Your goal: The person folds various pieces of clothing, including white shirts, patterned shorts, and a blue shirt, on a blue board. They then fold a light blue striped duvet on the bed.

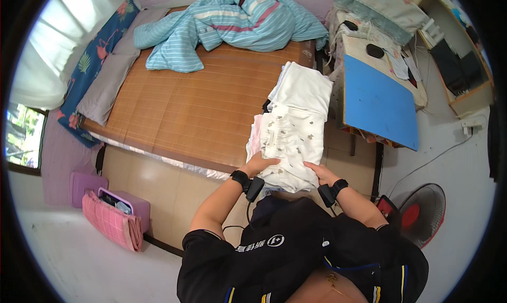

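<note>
A white garment with small dark prints and a gathered elastic waistband (297, 136) lies folded on top of a stack of clothes at the bed's right edge. My left hand (257, 164) holds the stack's near left side, thumb on top. On the opposite side my right hand (320, 173) has its thumb over the cloth; the fingers of both hands are mostly hidden at or under the edges. Just beyond lies a folded plain white garment (302, 89). Pink cloth (255, 136) peeks out at the left of the stack.
The bed has a brown mat (195, 102), with a crumpled blue striped quilt (248, 23) at its far end. A blue board (377, 102) is on the right, by a cluttered table. A fan (422, 213) stands near right; a purple bin (138, 205) with a pink cloth (112, 221) sits lower left.
</note>
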The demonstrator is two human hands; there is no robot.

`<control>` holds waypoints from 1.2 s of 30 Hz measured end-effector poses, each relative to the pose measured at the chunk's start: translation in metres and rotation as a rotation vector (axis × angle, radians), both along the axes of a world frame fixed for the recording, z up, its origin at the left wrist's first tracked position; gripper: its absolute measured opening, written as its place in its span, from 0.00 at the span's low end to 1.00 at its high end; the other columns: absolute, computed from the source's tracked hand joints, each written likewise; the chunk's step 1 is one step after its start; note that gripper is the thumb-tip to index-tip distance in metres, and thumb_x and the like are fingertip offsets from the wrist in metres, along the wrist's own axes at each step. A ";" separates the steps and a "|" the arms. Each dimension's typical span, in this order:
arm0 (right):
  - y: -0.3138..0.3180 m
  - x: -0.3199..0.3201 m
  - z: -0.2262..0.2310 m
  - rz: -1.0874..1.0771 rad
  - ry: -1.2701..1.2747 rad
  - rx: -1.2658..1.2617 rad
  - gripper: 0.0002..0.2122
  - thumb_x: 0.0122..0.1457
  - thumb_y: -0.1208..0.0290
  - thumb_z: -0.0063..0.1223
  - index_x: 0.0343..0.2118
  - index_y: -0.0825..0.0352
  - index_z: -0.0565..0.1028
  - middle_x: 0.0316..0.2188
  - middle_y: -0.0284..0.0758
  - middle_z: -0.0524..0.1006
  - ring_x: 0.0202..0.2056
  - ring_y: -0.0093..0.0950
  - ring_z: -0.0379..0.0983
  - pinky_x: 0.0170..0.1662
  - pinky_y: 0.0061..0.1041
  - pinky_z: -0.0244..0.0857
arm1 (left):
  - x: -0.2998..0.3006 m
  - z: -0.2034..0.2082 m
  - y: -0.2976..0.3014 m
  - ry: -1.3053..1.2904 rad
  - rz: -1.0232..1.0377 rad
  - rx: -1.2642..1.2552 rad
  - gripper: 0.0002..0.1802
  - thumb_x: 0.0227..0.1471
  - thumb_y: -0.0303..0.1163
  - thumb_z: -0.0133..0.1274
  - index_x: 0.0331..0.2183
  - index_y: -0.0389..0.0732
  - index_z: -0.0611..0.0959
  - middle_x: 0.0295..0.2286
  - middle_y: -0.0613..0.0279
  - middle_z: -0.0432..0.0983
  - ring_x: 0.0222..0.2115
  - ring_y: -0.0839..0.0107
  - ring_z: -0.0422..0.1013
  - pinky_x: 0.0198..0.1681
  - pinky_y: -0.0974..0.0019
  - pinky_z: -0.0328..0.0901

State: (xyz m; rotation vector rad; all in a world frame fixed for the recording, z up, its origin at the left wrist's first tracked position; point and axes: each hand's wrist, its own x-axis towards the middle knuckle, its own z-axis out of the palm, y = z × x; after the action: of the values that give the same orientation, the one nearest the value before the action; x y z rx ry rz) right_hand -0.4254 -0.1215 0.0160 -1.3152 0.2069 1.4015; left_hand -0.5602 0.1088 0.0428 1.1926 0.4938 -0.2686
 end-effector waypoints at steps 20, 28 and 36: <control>-0.068 0.101 0.226 -0.165 -0.397 0.398 0.18 0.54 0.70 0.50 0.45 0.75 0.66 0.41 0.39 0.72 0.37 0.24 0.71 0.38 0.21 0.67 | 0.131 0.220 -0.045 -0.379 -0.127 -0.019 0.24 0.47 0.28 0.50 0.46 0.28 0.66 0.40 0.53 0.70 0.37 0.70 0.70 0.39 0.69 0.66; -0.214 0.253 0.215 -0.341 -0.588 0.216 0.20 0.53 0.68 0.51 0.46 0.75 0.66 0.40 0.39 0.73 0.37 0.25 0.71 0.38 0.21 0.66 | 0.320 0.201 -0.185 -0.391 -0.272 -0.065 0.23 0.48 0.29 0.51 0.46 0.30 0.67 0.40 0.56 0.70 0.37 0.70 0.69 0.40 0.69 0.65; -0.369 0.435 0.196 -0.376 -0.836 0.097 0.21 0.48 0.69 0.57 0.44 0.74 0.68 0.37 0.37 0.73 0.36 0.25 0.71 0.39 0.22 0.65 | 0.515 0.134 -0.332 -0.597 -0.254 -0.029 0.25 0.47 0.30 0.53 0.46 0.30 0.66 0.40 0.56 0.69 0.38 0.71 0.67 0.42 0.69 0.63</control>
State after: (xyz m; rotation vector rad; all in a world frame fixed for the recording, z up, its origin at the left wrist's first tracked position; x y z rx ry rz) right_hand 0.0095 -0.4903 0.2119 -1.5711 -0.1723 0.4707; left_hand -0.0450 -0.2229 0.1764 1.2379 -0.1823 -0.1240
